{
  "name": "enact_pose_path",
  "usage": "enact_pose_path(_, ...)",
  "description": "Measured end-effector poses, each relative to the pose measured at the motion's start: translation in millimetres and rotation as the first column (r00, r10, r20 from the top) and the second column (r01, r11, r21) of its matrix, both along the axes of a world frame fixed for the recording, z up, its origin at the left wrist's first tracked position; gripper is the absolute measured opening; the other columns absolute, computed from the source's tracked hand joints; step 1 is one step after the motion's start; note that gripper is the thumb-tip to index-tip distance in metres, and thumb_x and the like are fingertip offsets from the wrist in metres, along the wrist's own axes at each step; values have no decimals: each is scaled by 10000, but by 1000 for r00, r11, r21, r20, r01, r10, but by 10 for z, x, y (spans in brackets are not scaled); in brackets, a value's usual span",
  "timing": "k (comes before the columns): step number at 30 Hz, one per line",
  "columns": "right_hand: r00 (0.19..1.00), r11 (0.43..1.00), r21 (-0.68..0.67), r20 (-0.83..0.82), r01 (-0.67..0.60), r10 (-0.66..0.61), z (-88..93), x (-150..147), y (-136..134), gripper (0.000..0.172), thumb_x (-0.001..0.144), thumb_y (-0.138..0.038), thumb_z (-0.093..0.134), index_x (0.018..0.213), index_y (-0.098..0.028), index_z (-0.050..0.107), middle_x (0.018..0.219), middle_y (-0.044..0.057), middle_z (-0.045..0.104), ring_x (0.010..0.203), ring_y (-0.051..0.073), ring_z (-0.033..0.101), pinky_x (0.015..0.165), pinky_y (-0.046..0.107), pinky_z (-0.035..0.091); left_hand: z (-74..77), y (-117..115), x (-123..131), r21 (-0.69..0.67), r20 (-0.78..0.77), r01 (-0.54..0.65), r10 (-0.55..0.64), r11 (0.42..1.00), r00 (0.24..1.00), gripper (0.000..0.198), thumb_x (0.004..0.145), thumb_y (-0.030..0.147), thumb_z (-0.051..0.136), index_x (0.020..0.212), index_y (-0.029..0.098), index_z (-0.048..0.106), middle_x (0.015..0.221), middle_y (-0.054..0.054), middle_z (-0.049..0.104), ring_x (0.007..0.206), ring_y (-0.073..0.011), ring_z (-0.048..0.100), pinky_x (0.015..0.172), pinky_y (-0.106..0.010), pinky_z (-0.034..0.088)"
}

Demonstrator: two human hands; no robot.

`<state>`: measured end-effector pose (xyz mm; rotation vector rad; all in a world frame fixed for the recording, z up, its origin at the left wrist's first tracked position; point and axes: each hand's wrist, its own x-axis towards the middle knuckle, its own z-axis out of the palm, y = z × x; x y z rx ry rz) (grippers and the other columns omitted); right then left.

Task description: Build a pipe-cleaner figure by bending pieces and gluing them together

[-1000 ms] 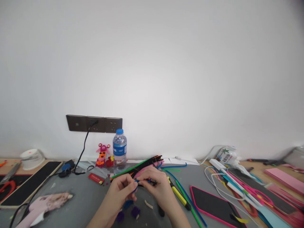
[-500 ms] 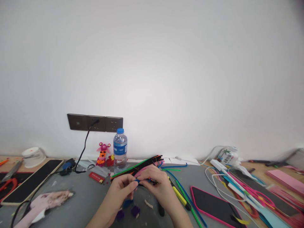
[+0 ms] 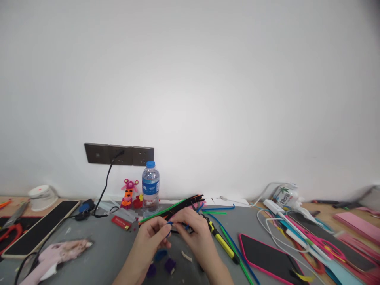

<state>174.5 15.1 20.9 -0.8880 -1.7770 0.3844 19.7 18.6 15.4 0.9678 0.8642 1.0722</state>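
Close together at the middle of the table are my left hand [image 3: 151, 240] and my right hand [image 3: 196, 231], both with fingers pinched. Between their fingertips is a small blue piece [image 3: 170, 224] that looks like a bit of pipe cleaner; the fingers cover most of it. Against my right hand's outer side lies a tool with a yellow-and-black handle [image 3: 225, 244], partly hidden by the hand. I cannot tell whether that hand holds it. Below my hands lie dark purple fuzzy pieces [image 3: 170, 265], a blue scrap [image 3: 160, 255] and a pale strip [image 3: 186, 255].
Behind my hands are bundled pipe cleaners [image 3: 178, 206] and a water bottle [image 3: 150, 188]. A pink-orange figure [image 3: 128, 194] stands left of the bottle. Rightward are a pink-edged phone [image 3: 267, 257], pink scissors [image 3: 325, 246] and white cables. Another phone [image 3: 44, 227] lies left.
Both hands keep their pinch on the blue piece, with small shifts of the fingers. The view has moved slightly. More of the yellow-and-black tool's upper part shows beside my right hand.
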Motion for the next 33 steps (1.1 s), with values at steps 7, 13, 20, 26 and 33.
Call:
enact_pose_path(7, 995, 991, -112, -81, -69, 61, -6, 34, 41, 146, 823, -78, 668, 887, -192, 733, 789, 40, 718, 738, 176, 659, 685, 250, 491, -7, 3, 8, -35, 64, 22, -19, 999, 998, 437, 573, 471, 862, 616, 173, 546, 563, 66, 491, 521, -80, 421, 523, -208, 477)
enact_pose_path(13, 984, 954, -270, -154, -134, 94, 40, 42, 10, 95, 806, -94, 672, 804, -173, 723, 771, 37, 698, 731, 178, 633, 670, 247, 470, 19, -30, 6, -52, 129, 117, -109, 992, 986, 404, 639, 433, 836, 640, 186, 516, 567, 75, 481, 540, -83, 460, 550, -207, 471)
enact_pose_path(20, 983, 922, -350, -139, -164, 122, 37, 74, -27, 62, 845, -143, 642, 834, -179, 692, 790, 18, 650, 714, 160, 559, 642, 245, 411, -27, -54, 15, -75, -36, 213, -216, 974, 976, 483, 687, 643, 705, 790, 195, 555, 532, 50, 564, 452, -92, 457, 435, -191, 386)
enact_pose_path(26, 983, 927, -342, -147, -151, 106, 14, 56, -3, 55, 827, -149, 674, 790, -176, 705, 741, 11, 632, 658, 145, 524, 585, 240, 362, -71, -56, 20, -37, -150, 230, -233, 973, 961, 588, 710, 751, 575, 591, 180, 504, 396, 74, 421, 363, -51, 285, 396, -188, 208)
enact_pose_path(33, 972, 915, -355, -199, -193, 127, -51, 66, 45, 53, 817, -221, 705, 834, -182, 736, 781, 29, 652, 657, 151, 529, 585, 257, 359, -136, -1, 18, 41, -172, 158, -149, 987, 974, 573, 697, 734, 612, 597, 185, 483, 448, 80, 399, 420, -62, 279, 435, -202, 158)
